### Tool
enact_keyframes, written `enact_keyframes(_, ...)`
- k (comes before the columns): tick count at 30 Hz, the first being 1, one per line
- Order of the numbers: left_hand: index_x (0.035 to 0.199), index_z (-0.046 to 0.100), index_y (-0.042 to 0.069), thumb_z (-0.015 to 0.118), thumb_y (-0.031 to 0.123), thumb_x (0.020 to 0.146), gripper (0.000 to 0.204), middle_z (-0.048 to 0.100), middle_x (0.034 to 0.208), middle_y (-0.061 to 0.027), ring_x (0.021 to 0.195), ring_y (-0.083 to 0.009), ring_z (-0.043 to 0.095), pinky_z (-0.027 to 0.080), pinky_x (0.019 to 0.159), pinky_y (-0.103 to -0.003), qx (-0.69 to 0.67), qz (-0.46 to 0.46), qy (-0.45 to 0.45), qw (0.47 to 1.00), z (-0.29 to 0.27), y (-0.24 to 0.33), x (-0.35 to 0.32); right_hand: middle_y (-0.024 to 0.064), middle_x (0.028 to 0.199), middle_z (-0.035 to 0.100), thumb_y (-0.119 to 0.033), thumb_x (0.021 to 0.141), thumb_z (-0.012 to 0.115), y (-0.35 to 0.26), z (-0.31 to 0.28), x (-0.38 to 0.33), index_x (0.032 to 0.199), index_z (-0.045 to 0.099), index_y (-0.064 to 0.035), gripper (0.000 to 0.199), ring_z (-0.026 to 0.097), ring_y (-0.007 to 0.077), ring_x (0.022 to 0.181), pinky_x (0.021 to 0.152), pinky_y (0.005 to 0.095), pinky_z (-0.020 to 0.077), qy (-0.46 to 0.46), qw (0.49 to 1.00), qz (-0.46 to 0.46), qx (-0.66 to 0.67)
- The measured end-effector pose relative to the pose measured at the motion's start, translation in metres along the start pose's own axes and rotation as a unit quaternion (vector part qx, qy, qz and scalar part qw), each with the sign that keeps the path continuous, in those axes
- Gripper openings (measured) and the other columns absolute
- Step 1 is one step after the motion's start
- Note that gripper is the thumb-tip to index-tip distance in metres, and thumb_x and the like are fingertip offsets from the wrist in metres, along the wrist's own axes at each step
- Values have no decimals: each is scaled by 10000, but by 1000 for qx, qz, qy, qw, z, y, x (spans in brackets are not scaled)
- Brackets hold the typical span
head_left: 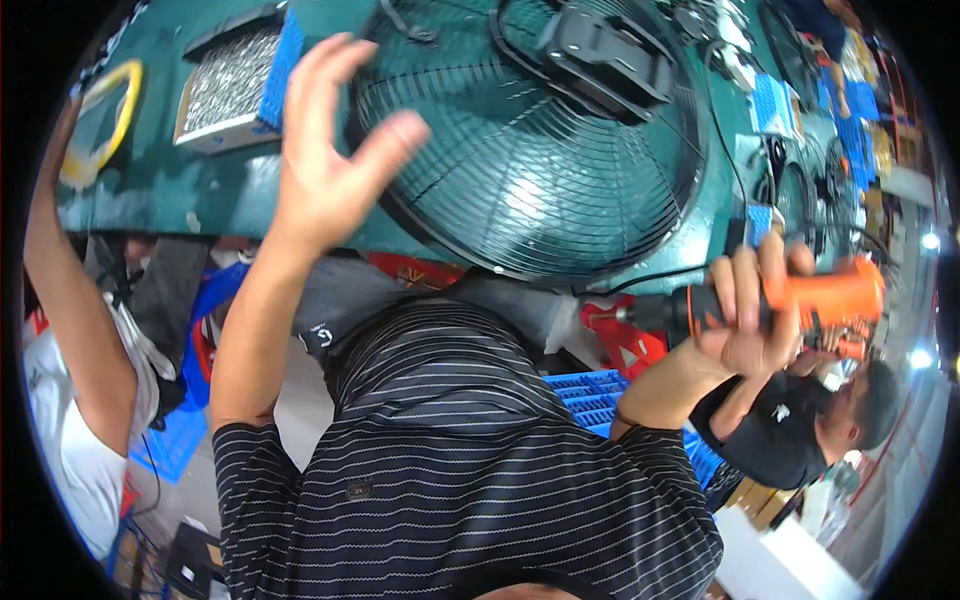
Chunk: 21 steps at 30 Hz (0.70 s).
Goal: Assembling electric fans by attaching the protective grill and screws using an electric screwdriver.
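Left to right: one yellow ring (130, 110) at the far left of the green bench (250, 185), then one box of small metal parts (235, 85). One left hand (328, 175) hung between box and grille, fingers and thumb spread. One round black wire fan grille (545, 190) lay flat, bearing one black housing (603, 62). One right hand (745, 315) wrapped firmly round one orange-and-black power driver (845, 294), at right, near the bench's near edge — long axis nearly level, tip pointing left, butt slightly higher.

Left hand (328, 190): spread, near fan guard (540, 205)
Right hand (748, 318): grips orange power driver (840, 296)
Box (284, 75): small metal parts (234, 85)
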<state>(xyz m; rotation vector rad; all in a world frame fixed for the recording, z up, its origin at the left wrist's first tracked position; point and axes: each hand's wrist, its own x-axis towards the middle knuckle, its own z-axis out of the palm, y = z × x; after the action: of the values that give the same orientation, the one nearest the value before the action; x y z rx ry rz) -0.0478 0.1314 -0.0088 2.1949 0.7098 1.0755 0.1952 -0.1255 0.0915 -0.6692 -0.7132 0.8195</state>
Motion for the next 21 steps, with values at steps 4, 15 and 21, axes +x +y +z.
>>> enact_keyframes(4, 1453, 378, -62, 736, 353, 899, 780, 402, 1483, -227, 1380, -312, 394, 276, 1171, -407, -259, -232, 23, 937, 24, -51, 36, 216, 1248, 615, -126, 881, 702, 0, -53, -29, 1191, 510, -18, 380, 674, 203, 770, 623, 293, 513, 340, 889, 108, -287)
enact_keyframes(15, 1441, 357, -77, 693, 162, 927, 659, 520, 1358, -173, 1240, -227, 500, 370, 1081, -337, -237, -272, 59, 931, 46, -6, -1, 55, 707, 609, -187, 864, 741, 9, -83, -19, 1087, 598, -35, 306, 578, 164, 553, 538, 297, 472, 308, 901, 189, -239)
enact_keyframes(21, 1538, 155, -31, 668, -41, 855, 854, 212, 1584, -168, 1507, -282, 118, 81, 1216, -468, -318, -245, 79, 913, 44, 82, -106, 101, 1058, 658, -181, 886, 734, 14, -183, 81, 1150, 592, 6, 354, 607, 149, 694, 623, 298, 515, 207, 945, 210, -139)
